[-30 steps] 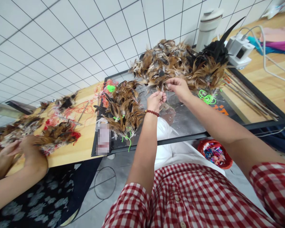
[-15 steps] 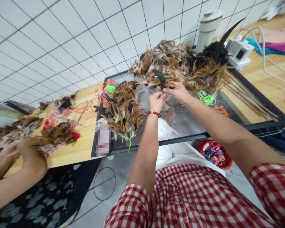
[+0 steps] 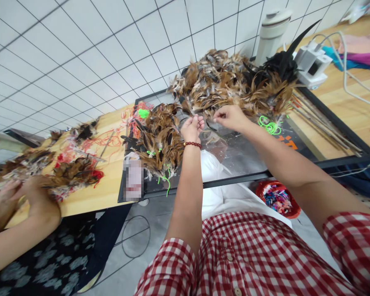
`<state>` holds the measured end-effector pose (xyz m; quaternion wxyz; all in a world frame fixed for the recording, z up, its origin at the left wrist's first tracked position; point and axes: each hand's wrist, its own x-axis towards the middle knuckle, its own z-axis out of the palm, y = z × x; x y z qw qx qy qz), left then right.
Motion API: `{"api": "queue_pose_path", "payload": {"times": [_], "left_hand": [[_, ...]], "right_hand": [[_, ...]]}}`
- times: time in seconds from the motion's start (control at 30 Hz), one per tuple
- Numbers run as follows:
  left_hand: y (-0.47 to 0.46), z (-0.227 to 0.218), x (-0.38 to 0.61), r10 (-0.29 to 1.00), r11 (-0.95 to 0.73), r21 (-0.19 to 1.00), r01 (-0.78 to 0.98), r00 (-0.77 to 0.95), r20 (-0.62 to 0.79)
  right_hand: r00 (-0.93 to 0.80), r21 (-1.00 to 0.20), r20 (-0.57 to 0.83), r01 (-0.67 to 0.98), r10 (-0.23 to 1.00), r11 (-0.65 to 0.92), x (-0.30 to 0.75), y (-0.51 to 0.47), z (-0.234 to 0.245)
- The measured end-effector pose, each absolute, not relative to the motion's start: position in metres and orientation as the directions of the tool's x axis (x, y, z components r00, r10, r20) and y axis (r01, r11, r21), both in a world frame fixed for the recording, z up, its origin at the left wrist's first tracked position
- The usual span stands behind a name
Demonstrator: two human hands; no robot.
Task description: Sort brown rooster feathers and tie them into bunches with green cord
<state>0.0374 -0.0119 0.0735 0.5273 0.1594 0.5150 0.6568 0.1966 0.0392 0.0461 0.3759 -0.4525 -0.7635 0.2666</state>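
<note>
My left hand (image 3: 191, 127), with a red bead bracelet on the wrist, is curled shut around a few brown and dark feathers (image 3: 185, 107) that stick up from its fingers. Close on its right, my right hand (image 3: 231, 117) is pinched closed at the near edge of the big loose feather pile (image 3: 225, 80); what it pinches is too small to make out. Both hands hover over the glass tabletop (image 3: 243, 154). Just left of my left hand lies a heap of tied feather bundles (image 3: 160, 137) with green cord.
Green cord loops (image 3: 269, 126) and thin sticks (image 3: 323, 127) lie right of the pile, a white device (image 3: 311, 63) behind. A red bowl (image 3: 279, 199) sits below the table. At left, a co-worker's hands (image 3: 21, 197) handle feathers on a wooden table (image 3: 89, 193).
My hands were pinched together at the pile's edge. Now they have drawn apart: the left has moved left and up with feathers, while the right has stayed near the pile.
</note>
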Motion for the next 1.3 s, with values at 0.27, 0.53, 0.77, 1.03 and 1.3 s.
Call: {"api": "queue_pose_path", "payload": {"times": [0.27,0.53,0.77,1.03,1.3], "left_hand": [[-0.015,0.075,0.034,0.854,0.121,0.794,-0.596,-0.346,-0.389],[-0.016,0.070,0.038,0.886,0.258,0.822,-0.507,-0.214,-0.411],[-0.021,0.073,0.042,0.897,0.347,0.808,-0.477,-0.084,-0.435],[-0.020,0.072,0.040,0.932,0.273,0.878,-0.394,-0.117,-0.343],[-0.012,0.075,0.025,0.822,0.064,0.792,-0.607,-0.418,-0.386]], "right_hand": [[-0.403,-0.545,0.152,0.728,0.902,0.417,0.188,0.028,0.046],[-0.259,-0.996,0.089,-0.023,0.962,0.086,0.183,0.031,0.057],[-0.261,-0.977,0.214,-0.051,0.941,0.208,0.184,0.030,0.052],[-0.196,-0.959,0.241,0.105,0.950,0.265,0.187,0.040,0.042],[-0.784,-0.705,0.143,0.347,0.603,0.619,0.186,0.028,0.044]]}}
